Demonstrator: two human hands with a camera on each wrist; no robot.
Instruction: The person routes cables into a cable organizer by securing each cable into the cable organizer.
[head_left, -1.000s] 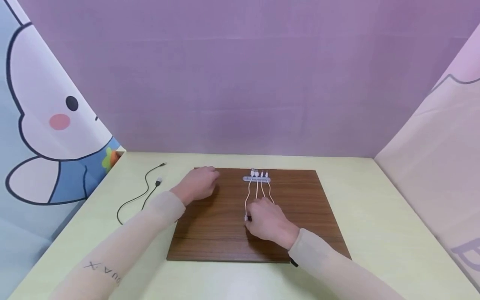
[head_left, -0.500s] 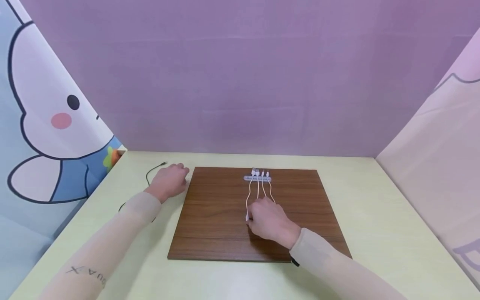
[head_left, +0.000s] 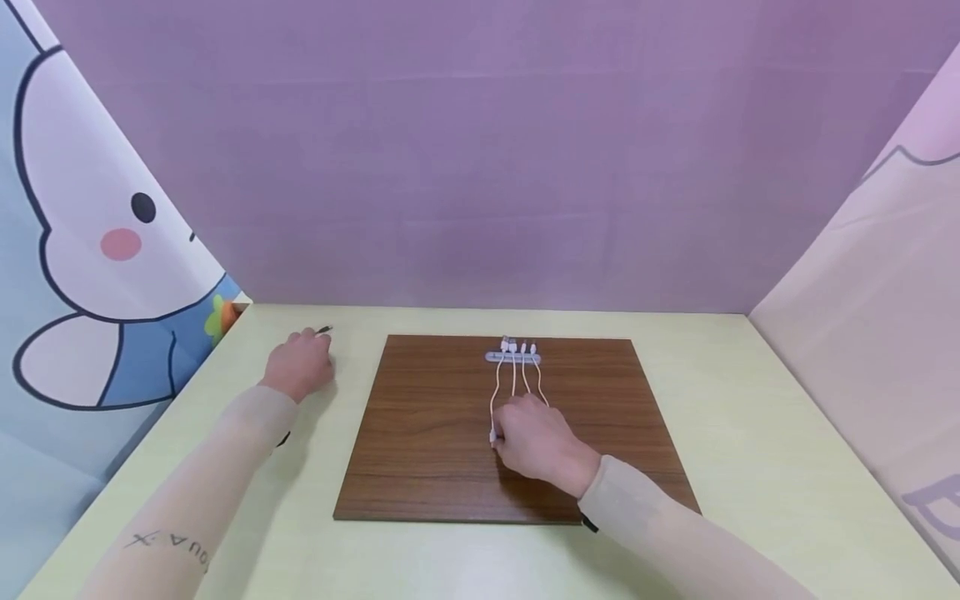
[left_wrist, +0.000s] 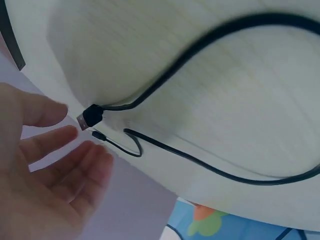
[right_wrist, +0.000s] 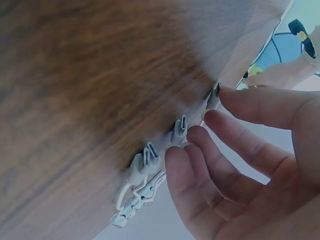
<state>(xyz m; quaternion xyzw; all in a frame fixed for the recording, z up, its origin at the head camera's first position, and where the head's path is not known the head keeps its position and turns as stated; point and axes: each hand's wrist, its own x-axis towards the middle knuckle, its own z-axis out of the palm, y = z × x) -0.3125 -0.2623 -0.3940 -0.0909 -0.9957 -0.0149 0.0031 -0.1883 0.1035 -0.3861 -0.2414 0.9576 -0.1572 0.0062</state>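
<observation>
My left hand is over the table left of the board, fingers relaxed and holding nothing. In the left wrist view, its thumb and forefinger are on either side of a black cable's USB plug, close to it. The cable's smaller plug lies just beyond. Low over the brown wooden board is my right hand, its fingers loosely bent. Its thumb and fingertips are right at several white cable connectors on the board. White cables run from there to a pale cable clip.
The board lies on a pale yellow table. A purple cloth backdrop stands behind, with a cartoon-printed cloth at left and a pale cloth at right. White plugs stick out past the clip.
My left hand has moved left, from over the board's far left part to the black cable, which it now mostly covers in the head view. My right hand has stayed in place.
</observation>
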